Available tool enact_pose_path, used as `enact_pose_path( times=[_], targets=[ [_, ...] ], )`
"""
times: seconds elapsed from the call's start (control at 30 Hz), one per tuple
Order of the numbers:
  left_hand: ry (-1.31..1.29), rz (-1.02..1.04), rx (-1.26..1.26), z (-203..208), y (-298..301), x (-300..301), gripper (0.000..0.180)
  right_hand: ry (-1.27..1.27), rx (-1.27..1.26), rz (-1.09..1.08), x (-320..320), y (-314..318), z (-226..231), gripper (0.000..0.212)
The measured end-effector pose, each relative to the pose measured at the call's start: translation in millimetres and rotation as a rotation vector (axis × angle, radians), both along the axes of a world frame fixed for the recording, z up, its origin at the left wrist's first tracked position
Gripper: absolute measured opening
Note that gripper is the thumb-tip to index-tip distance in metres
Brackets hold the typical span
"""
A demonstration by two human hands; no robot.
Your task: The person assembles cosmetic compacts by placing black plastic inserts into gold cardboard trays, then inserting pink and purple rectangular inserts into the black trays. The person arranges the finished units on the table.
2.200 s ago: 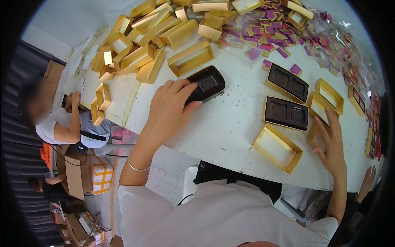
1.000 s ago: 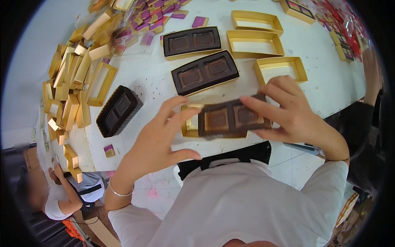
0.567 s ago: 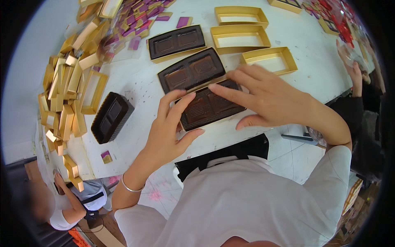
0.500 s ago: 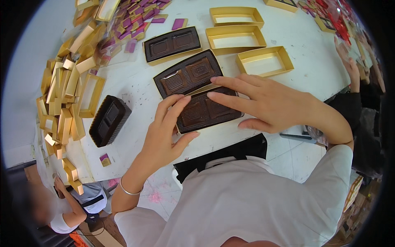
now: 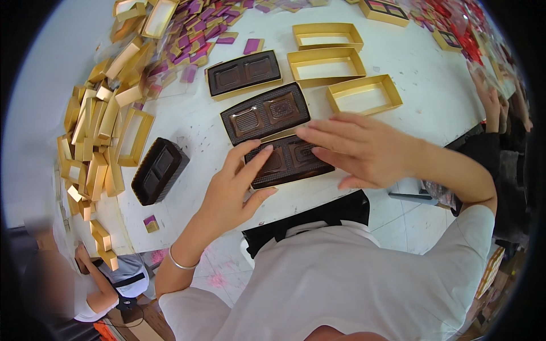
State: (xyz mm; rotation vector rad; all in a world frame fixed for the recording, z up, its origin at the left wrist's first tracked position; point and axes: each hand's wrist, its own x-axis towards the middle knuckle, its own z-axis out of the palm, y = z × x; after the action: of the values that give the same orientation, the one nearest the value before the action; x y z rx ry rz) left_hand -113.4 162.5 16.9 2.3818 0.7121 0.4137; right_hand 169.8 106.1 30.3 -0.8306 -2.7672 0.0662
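Observation:
A dark brown plastic tray with two moulded recesses sits in a shallow gold box at the table's near edge. My left hand rests at its left end, fingertips on the tray and thumb by the near side, fingers apart. Over the right end lies my right hand, its fingers stretched across the tray's far corner. Just beyond, a second brown tray in a gold box almost touches the first. Behind that stands a third boxed tray. My palms hide parts of the nearest tray's ends.
Three gold box frames stand at the right. A loose stack of brown trays lies left, near a small purple-gold piece. Gold boxes heap along the left edge; purple-gold pieces pile behind. Other people work at both sides.
My right hand's fingers have drawn closer together, and the index finger has come off the second tray. My left hand stays at the tray's left end. The view has shifted slightly.

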Motion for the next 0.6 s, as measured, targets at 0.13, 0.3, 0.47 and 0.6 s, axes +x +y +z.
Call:
enact_pose_path(
  times=[0.13,0.3,0.47,0.6],
  targets=[
    [-0.001,-0.036,0.326,-11.1,-5.2,1.1,0.06,-0.168,-0.013,-0.139,-14.7,-21.9,-7.2,0.076],
    [0.008,0.078,0.508,15.5,-12.0,-19.7,0.059,-0.073,0.083,-0.161,-5.9,-23.3,6.6,0.08],
    [0.166,0.485,0.643,50.3,16.8,-93.7,0.041,0.094,0.249,-0.376,20.6,-19.8,11.3,0.061],
    [0.324,0.575,0.58,19.3,5.0,-139.1,0.026,0.132,0.259,-0.359,20.0,-5.8,19.4,0.055]
  ],
)
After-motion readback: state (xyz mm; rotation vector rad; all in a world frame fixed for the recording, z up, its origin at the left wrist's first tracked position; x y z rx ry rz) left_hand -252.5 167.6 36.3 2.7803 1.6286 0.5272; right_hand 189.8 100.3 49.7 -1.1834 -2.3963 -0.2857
